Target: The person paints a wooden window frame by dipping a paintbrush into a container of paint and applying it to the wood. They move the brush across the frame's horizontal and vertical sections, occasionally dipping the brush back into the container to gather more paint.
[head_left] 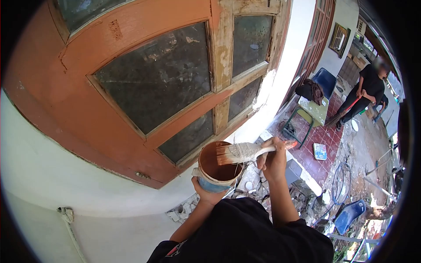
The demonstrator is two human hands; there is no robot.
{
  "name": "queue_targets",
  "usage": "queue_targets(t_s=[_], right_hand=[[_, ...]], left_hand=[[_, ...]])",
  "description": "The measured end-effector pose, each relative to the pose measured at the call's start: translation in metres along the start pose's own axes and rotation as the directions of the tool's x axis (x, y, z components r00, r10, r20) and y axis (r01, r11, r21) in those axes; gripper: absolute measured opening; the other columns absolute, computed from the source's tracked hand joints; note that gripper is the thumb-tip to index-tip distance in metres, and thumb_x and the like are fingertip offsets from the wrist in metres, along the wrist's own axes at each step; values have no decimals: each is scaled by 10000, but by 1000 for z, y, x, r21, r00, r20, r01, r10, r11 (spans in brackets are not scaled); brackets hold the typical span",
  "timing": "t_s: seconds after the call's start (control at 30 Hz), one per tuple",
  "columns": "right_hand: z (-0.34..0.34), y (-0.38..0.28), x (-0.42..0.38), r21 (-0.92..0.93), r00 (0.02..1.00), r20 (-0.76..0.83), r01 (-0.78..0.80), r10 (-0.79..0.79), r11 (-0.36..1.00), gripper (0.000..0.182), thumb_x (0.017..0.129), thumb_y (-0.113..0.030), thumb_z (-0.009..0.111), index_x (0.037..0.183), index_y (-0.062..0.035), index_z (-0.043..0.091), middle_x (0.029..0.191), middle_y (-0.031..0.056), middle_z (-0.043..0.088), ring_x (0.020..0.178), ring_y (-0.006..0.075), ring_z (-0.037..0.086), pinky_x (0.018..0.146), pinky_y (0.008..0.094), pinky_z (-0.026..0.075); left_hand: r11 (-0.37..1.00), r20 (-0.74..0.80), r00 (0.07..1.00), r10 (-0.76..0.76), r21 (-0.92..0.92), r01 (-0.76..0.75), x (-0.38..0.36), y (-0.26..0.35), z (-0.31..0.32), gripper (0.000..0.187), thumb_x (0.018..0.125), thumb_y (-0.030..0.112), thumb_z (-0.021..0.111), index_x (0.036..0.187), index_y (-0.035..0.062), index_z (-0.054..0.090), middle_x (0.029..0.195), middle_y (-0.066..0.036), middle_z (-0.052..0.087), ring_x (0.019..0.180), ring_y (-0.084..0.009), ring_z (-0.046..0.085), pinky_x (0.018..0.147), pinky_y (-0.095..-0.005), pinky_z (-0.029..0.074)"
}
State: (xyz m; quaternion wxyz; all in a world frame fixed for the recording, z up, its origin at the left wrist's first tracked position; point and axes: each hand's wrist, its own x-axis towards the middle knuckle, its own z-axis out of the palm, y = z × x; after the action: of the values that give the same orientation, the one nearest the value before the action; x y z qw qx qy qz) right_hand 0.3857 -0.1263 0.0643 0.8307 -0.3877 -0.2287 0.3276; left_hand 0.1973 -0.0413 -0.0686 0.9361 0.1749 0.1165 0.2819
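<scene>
My right hand (275, 158) is closed round the handle of a wide paintbrush (245, 152). The brush's pale, paint-crusted body points left, and its orange-brown bristle tips overlap the mouth of a paint bucket (210, 184). With my left hand (206, 193) I grip that bucket from its lower left side. It is bluish outside, with a pale rim and reddish-brown paint coating its inside. Just beyond the bucket stands a wooden window frame (118, 131) with glass panes, partly coated orange-brown and partly bare wood.
Rubble (252, 182) lies below the bucket along the white wall (109, 197). To the right are a school chair (313, 109) with a dark bag, a paint-smeared tray (320, 151), a coiled hose (341, 182) and a blue plastic seat (349, 217). A person (366, 90) stands farther back, holding a red-handled tool.
</scene>
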Motion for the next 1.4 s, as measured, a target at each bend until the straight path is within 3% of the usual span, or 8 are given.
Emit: queue_targets(t_s=[0.1, 0.23, 0.57, 0.77, 1.03, 1.07, 1.23, 1.4], right_hand=[[-13, -4, 0, -239, 985, 87, 165, -148, 957, 405, 1014, -373, 527, 853, -4, 577, 645, 121, 601, 376, 197, 530, 322, 273, 364], [-30, -7, -5, -244, 975, 137, 204, -174, 948, 371, 980, -319, 565, 843, 25, 584, 746, 162, 636, 434, 241, 588, 366, 306, 424], [-26, -8, -9, -262, 971, 121, 231, -206, 937, 363, 1007, -331, 537, 872, 1, 595, 676, 144, 627, 423, 211, 571, 365, 277, 338], [-12, -8, 1, 172, 975, -170, -116, 146, 978, 310, 1045, -353, 528, 967, -64, 605, 580, 75, 572, 439, 139, 484, 420, 225, 377], [-10, -10, 17, 715, 954, 10, -216, 298, 665, 261, 1003, -243, 565, 1094, -14, 650, 756, 79, 658, 669, 156, 610, 582, 199, 529], [-13, -8, 20, 749, 963, 154, -261, 223, 609, 273, 994, -209, 543, 1132, 6, 640, 852, 113, 669, 745, 175, 627, 634, 218, 553], [18, -32, 45, 813, 962, 251, -270, 107, 517, 303, 988, -191, 499, 1183, 17, 600, 958, 147, 652, 822, 198, 625, 716, 246, 554], [63, -65, 93, 585, 923, 176, 182, -343, 790, 362, 993, -289, 510, 1243, -34, 571, 935, 127, 658, 870, 225, 613, 816, 302, 502]], left_hand=[[998, -55, 998, -15, -66, 12, 2, 0, 5, 1095, 713, 914, 444, 1547, 210, 361, 1559, -113, 397, 1405, -397, 403, 1077, -633, 356], [999, -96, 995, 21, -24, -23, 2, -3, 1, 1069, 725, 924, 396, 1541, 235, 370, 1559, -111, 396, 1413, -384, 392, 1095, -650, 323], [1000, -130, 991, 1, -17, -3, 2, -5, 11, 1044, 743, 917, 370, 1547, 251, 355, 1580, -103, 368, 1418, -371, 387, 1102, -655, 308], [1000, 25, 999, 26, -15, -25, 4, -2, 7, 1050, 737, 919, 400, 1551, 259, 347, 1577, -108, 371, 1409, -385, 398, 1075, -647, 356], [999, -3, 1000, 28, -42, -28, -1, -2, 12, 1022, 746, 894, 410, 1539, 251, 368, 1559, -96, 407, 1364, -385, 452, 1003, -622, 425], [999, -19, 999, 40, -25, -40, -2, -3, 11, 1021, 746, 892, 411, 1538, 248, 370, 1559, -95, 406, 1366, -387, 450, 1003, -626, 424], [998, 5, 999, 45, -34, -44, -6, -2, 3, 1049, 744, 886, 413, 1556, 227, 330, 1563, -133, 385, 1375, -427, 430, 1010, -637, 415], [996, -49, 999, 14, -88, -19, -8, -1, 0, 1032, 772, 828, 387, 1563, 169, 312, 1545, -183, 381, 1376, -428, 416, 1014, -600, 407]])
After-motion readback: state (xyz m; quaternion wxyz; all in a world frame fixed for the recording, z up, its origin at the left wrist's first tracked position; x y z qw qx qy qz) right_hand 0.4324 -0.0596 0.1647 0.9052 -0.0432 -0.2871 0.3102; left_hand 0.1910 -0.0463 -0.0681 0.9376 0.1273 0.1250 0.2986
